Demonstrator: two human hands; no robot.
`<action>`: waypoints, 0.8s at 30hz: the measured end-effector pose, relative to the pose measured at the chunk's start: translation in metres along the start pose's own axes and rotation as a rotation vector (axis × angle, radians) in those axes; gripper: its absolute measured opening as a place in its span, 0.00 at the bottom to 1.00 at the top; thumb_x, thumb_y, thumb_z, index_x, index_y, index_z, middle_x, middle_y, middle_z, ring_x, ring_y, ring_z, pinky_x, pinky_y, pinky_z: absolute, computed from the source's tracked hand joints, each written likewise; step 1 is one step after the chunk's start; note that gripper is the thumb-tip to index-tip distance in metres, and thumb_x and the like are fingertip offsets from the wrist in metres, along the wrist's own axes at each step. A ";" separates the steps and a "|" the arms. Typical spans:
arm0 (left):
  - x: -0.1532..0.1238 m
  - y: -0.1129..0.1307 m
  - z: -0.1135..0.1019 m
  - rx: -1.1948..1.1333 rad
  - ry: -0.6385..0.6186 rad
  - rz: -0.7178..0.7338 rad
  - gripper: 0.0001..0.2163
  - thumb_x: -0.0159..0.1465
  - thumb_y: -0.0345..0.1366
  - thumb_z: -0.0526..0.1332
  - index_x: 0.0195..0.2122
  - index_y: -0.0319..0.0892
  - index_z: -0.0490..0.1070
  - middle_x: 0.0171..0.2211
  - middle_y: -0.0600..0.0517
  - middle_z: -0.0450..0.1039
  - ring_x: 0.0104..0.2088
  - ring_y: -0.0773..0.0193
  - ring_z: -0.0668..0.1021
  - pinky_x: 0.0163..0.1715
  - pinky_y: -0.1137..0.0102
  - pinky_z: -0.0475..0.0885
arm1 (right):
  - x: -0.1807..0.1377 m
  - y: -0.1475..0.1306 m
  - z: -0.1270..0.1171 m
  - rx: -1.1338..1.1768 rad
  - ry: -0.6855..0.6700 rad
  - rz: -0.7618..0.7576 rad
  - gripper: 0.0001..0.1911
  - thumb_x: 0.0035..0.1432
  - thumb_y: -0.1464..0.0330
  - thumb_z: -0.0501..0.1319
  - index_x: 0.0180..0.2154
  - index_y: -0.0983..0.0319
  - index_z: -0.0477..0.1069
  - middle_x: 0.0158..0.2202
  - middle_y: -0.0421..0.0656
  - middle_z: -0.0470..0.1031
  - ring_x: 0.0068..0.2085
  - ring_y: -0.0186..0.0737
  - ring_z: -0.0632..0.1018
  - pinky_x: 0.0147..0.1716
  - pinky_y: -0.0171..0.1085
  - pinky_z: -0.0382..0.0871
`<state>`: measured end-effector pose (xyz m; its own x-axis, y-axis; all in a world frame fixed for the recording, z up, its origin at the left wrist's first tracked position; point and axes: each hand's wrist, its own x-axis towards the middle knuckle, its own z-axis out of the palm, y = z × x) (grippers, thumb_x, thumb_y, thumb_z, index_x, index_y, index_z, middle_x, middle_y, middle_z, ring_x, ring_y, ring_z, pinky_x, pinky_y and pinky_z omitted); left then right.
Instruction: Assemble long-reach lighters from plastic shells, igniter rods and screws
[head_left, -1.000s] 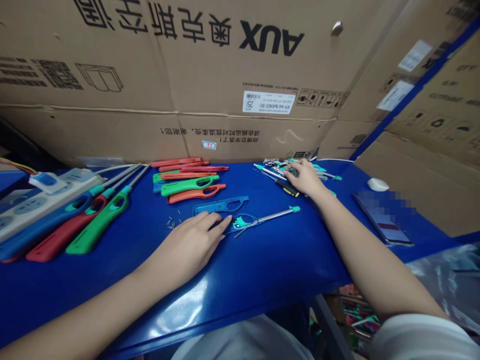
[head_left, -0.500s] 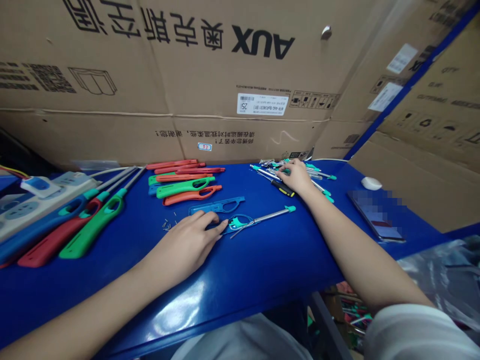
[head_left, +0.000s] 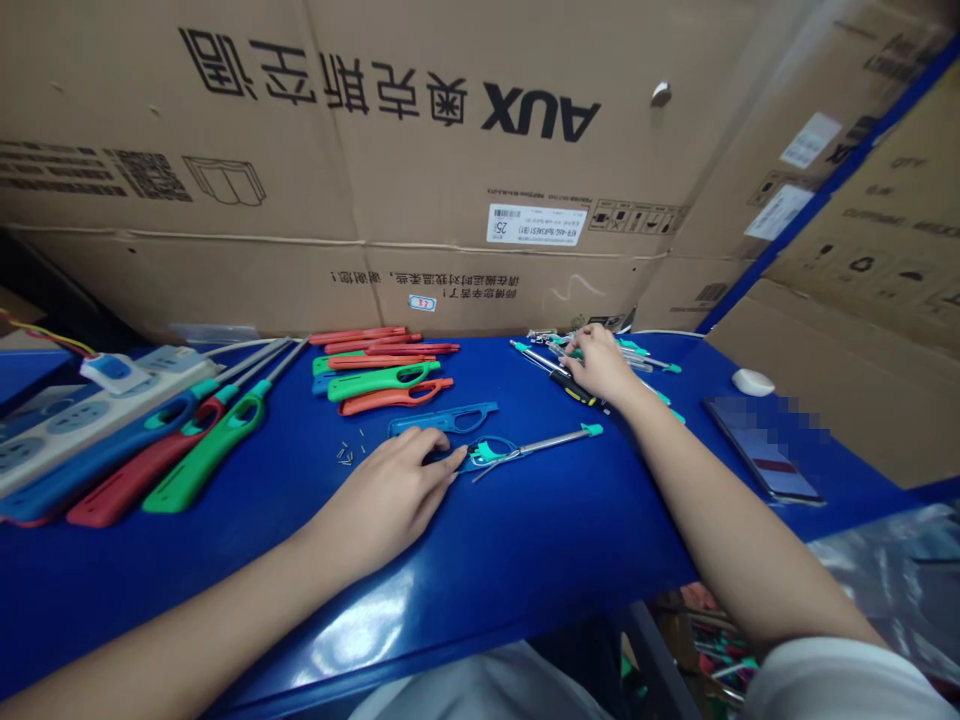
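My left hand [head_left: 409, 480] lies over the handle end of a blue lighter shell [head_left: 501, 441], thumb and fingers closed on it and covering much of it. From that shell a metal lighter tube [head_left: 555, 438] with a teal tip points right, and a teal trigger and thin wires show in the shell's opening. Just behind lies another blue shell half [head_left: 457, 417]. My right hand [head_left: 600, 365] reaches into a pile of metal tubes with teal ends [head_left: 660, 366], fingers curled and pinched; what is between them is hidden. A black and yellow screwdriver [head_left: 574, 388] lies beside it.
Green, red and orange shell halves [head_left: 386, 380] are stacked at the back. Small screws [head_left: 345, 455] lie left of my left hand. Several assembled lighters [head_left: 202, 450] rest against a white power strip [head_left: 97, 410]. A phone [head_left: 761, 450] and white earbud case [head_left: 753, 382] lie right. Cardboard [head_left: 420, 200] walls the back.
The view has shifted slightly, so everything sits a little lower and further right. My right hand still works in the tube pile; my left hand stays on the blue shell.
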<state>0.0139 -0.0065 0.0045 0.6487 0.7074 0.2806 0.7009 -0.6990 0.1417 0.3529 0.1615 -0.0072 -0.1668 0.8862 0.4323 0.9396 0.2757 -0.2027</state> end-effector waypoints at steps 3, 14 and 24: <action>-0.002 0.000 0.001 -0.013 -0.015 -0.038 0.18 0.74 0.34 0.53 0.62 0.43 0.72 0.54 0.40 0.73 0.53 0.48 0.76 0.52 0.51 0.76 | -0.001 -0.005 -0.006 0.011 0.045 -0.052 0.08 0.59 0.65 0.61 0.40 0.61 0.73 0.51 0.56 0.69 0.54 0.60 0.72 0.54 0.56 0.67; 0.002 0.006 0.006 -0.520 0.257 -0.289 0.21 0.72 0.43 0.58 0.65 0.43 0.68 0.56 0.44 0.75 0.54 0.56 0.79 0.58 0.59 0.75 | -0.040 -0.106 -0.028 0.645 -0.051 -0.227 0.08 0.61 0.62 0.66 0.38 0.60 0.73 0.31 0.40 0.75 0.30 0.36 0.73 0.32 0.35 0.68; 0.008 0.007 0.007 -0.959 0.479 -0.478 0.10 0.66 0.42 0.66 0.43 0.43 0.81 0.44 0.49 0.84 0.44 0.59 0.84 0.47 0.69 0.79 | -0.079 -0.153 -0.033 0.568 -0.301 -0.612 0.10 0.65 0.61 0.65 0.41 0.61 0.75 0.41 0.44 0.80 0.43 0.41 0.79 0.42 0.36 0.69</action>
<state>0.0258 -0.0046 0.0007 0.0588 0.9506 0.3048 0.2002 -0.3104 0.9293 0.2326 0.0367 0.0189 -0.7380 0.5616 0.3743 0.3837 0.8054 -0.4518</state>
